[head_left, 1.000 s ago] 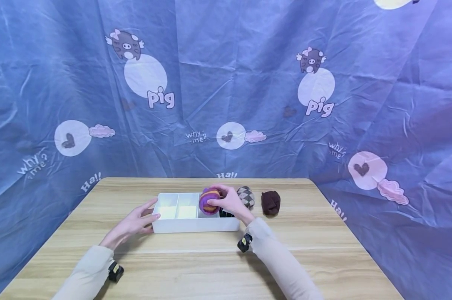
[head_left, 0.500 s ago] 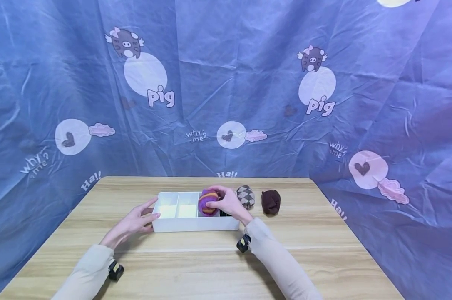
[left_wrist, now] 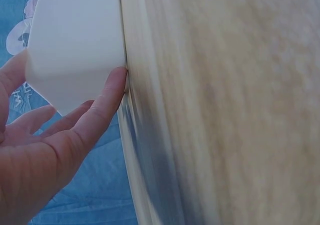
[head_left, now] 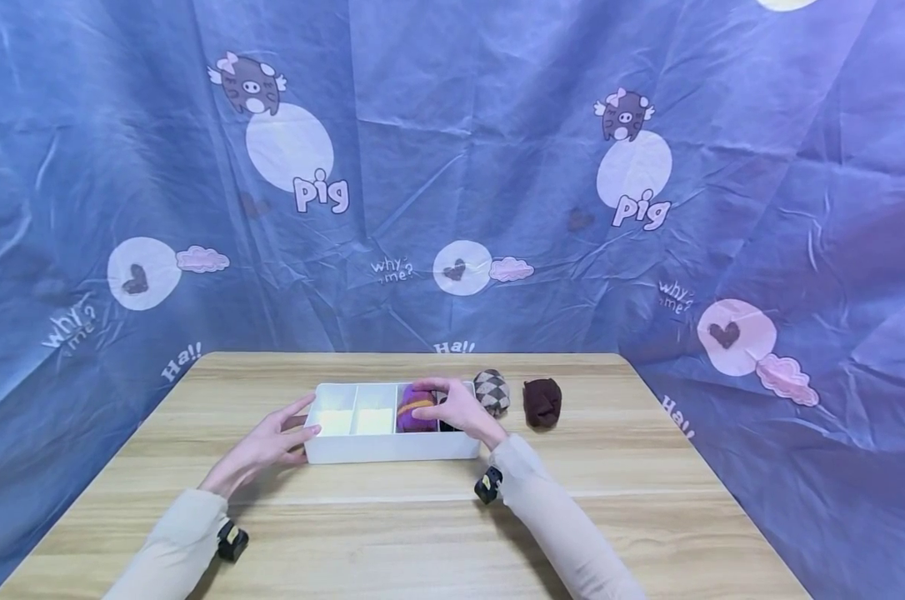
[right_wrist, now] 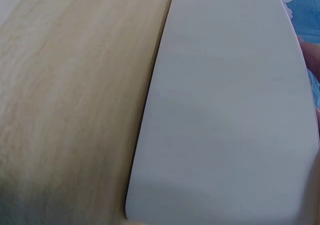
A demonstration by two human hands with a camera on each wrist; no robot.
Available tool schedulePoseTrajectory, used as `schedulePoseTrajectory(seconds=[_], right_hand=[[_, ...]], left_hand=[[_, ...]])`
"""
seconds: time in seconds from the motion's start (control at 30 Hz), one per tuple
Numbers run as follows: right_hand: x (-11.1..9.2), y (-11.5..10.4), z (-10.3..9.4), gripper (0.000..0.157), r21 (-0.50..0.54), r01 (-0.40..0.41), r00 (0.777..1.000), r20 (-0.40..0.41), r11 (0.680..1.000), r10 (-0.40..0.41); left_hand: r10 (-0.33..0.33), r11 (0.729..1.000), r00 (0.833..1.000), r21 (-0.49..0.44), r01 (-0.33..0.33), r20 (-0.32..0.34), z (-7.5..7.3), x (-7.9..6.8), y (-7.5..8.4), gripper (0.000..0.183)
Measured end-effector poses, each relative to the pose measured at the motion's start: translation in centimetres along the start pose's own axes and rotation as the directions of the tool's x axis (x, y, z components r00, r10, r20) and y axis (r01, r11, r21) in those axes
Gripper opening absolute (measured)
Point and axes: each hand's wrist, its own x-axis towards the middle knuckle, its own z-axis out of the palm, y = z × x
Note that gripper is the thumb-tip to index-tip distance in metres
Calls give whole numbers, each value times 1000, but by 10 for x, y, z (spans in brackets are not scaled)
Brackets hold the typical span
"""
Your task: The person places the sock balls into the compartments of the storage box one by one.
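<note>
A white divided box (head_left: 392,447) lies lengthwise on the table. In its third compartment from the left sits a purple rolled-up pair of socks (head_left: 417,414) with orange stripes. My right hand (head_left: 458,408) holds these socks from above, thumb in front and fingers behind. Something dark, partly hidden by that hand, lies in the rightmost compartment. At the box's left end my left hand (head_left: 274,437) touches it with spread fingers; the left wrist view shows a fingertip (left_wrist: 118,75) against the white wall. In the right wrist view the box wall (right_wrist: 225,110) covers most of the hand.
Behind the box's right end sits a checkered rolled-up pair of socks (head_left: 492,392). A dark brown rolled-up pair (head_left: 542,403) lies further right on the wooden table (head_left: 392,533). A blue printed curtain (head_left: 452,167) hangs around the table's back and sides.
My right hand has lowered the purple striped socks deeper into the third compartment. The left hand stays at the box's left end.
</note>
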Motion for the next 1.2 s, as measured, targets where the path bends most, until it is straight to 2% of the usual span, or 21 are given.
schedulePoseTrajectory(seconds=[0.27,0.5,0.6,0.77,0.9,1.2], right_hand=[[1,2,-1,51,-30,6,1000,-9,1000,-7],[2,2,-3,43,96,-24,997,-74,995,31],[2,3,-4,40,126,-13,998,-67,992,22],[-2,0,-6,40,90,-26,999,-29,996,28],[0,6,-6,40,101,-41,999,-32,994,44],[-3,-3,-21,43,152,16,998,-66,988,-6]], left_hand=[[18,1000,1000,-5,-18,23,0,0,0,82],[18,1000,999,-17,-18,36,2,-2,3,81],[12,1000,999,-14,-12,34,2,-3,3,81],[4,1000,1000,-11,-3,24,0,-2,1,82],[-3,1000,1000,-7,3,18,1,-1,0,82],[-5,1000,1000,-1,5,17,0,-1,-1,81]])
